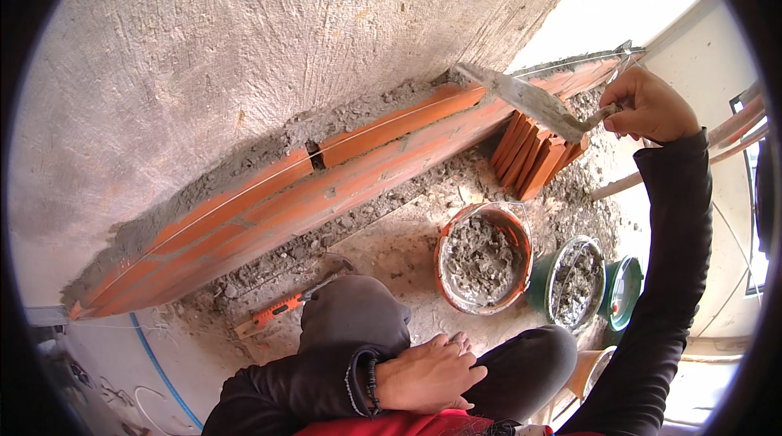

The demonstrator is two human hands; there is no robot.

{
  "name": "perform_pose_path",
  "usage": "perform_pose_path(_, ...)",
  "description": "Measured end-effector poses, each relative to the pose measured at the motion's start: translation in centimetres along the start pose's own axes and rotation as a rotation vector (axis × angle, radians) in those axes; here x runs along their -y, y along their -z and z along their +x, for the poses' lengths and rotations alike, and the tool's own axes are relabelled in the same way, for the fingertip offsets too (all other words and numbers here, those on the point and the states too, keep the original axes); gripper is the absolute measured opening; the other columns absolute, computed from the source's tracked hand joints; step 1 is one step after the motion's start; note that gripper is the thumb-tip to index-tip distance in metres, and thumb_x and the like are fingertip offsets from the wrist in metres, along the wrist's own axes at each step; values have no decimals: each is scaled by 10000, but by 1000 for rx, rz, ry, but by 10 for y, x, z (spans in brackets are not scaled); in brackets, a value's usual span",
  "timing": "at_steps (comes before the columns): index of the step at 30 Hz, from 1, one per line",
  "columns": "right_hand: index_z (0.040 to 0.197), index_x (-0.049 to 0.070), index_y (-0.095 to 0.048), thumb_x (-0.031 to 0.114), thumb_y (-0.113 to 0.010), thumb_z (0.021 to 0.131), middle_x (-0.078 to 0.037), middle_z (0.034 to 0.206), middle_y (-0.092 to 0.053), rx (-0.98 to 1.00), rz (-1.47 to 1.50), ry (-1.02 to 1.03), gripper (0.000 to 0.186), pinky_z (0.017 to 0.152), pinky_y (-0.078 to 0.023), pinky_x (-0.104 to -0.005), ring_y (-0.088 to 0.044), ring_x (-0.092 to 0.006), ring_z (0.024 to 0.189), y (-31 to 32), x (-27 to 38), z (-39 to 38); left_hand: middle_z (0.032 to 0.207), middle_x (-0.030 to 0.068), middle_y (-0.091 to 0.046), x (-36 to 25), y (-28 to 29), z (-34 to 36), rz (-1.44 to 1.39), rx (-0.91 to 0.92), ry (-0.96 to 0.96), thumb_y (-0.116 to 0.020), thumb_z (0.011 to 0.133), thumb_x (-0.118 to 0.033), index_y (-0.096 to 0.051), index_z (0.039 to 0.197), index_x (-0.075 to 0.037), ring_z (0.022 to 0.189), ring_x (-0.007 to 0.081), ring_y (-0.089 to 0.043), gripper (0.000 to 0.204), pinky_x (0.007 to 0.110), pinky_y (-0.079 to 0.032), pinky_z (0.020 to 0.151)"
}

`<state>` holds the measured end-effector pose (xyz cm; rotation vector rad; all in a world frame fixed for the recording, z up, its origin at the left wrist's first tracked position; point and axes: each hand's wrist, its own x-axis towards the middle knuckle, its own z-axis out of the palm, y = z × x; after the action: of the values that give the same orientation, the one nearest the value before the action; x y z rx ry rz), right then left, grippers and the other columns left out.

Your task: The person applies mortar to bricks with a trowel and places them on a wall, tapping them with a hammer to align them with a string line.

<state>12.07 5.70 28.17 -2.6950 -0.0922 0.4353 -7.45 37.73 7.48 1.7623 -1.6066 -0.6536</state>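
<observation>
My right hand [656, 106] is closed around the handle of a mortar-smeared trowel [533, 98]. The trowel's blade points left, its tip by the mortar along the top of a low brick wall [350, 179]. My left hand [432, 372] rests near my knees with its fingers loosely bent, holding nothing. In the wall's upper course, a dark gap [314, 155] separates two orange bricks, and a taut white string [383, 122] runs along that course. Below the trowel, a stack of orange bricks [533, 159] stands on the ground.
An orange bucket [441, 261] and a green bucket [538, 277], both holding grey mortar, stand right of my knees. Another green bucket [626, 293] sits beyond. Left of my knee lies an orange-handled tool [273, 312]. A rough plastered wall [236, 37] rises behind the bricks; a blue hose [167, 375] curves lower left.
</observation>
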Motion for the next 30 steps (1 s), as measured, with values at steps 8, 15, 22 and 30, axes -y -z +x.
perform_pose_path(8, 793, -44, -687, -36, -686, 739, -54, 578, -610, 154, 78, -125, 55, 398, -403, -230, -533, -82, 437, 0, 17, 21, 1033, 231, -633, -3, -2, 4, 18, -8, -5, -685, 860, -474, -582, 1021, -17, 1136, 413, -591, 496, 491, -479, 897)
perform_pose_path(15, 827, -46, -674, 35, -648, 804, -48, 560, -586, 40, 49, -74, 89, 391, -381, -238, -513, -81, 426, 11, 2, -3, 1048, 224, -628, -6, 1, 0, 12, -27, -5, -689, 856, -474, -587, 1028, -12, 1138, 413, -587, 504, 480, -481, 890)
perform_pose_path(22, 934, 0, -631, 99, -678, 816, -19, 674, -474, -170, -174, -28, 161, 639, -416, -337, -482, -141, 680, -30, 8, -56, 1091, 240, -621, -7, 6, -4, 8, 7, 20, -699, 859, -441, -589, 1054, -7, 1194, 406, -565, 488, 478, -478, 909)
perform_pose_path(30, 961, 69, -684, 218, -720, 846, -101, 782, -626, -675, -576, 170, 192, 689, -467, -435, -612, -328, 749, -74, 14, -61, 1086, 234, -628, -10, 9, -1, -15, 33, 20, -716, 845, -428, -589, 1078, -7, 1180, 404, -573, 497, 490, -475, 918)
